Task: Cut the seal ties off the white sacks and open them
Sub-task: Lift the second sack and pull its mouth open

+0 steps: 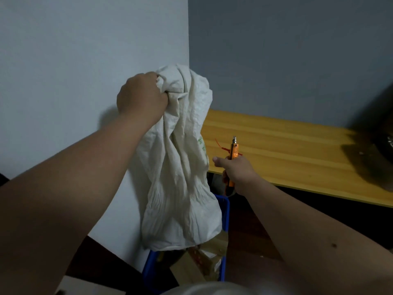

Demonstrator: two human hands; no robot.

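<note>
Gripping the bunched top of a white sack (180,167) w/ curled fingers, the left hand (141,96) holds it up against the pale wall (85,50), so the crumpled sack hangs w/ its bottom over a blue bin (225,211) that has cardboard pieces (204,265) inside. To the right, the right hand (238,173) is wrapped round an orange utility knife (234,150), thumb sticking out toward the sack, blade end pointing up & away, at the near edge of a wooden table (287,145). A thin red tie (221,146) lies on the table just beside the knife tip; a dark blurry object (374,135) sits at the table's far right.
</note>
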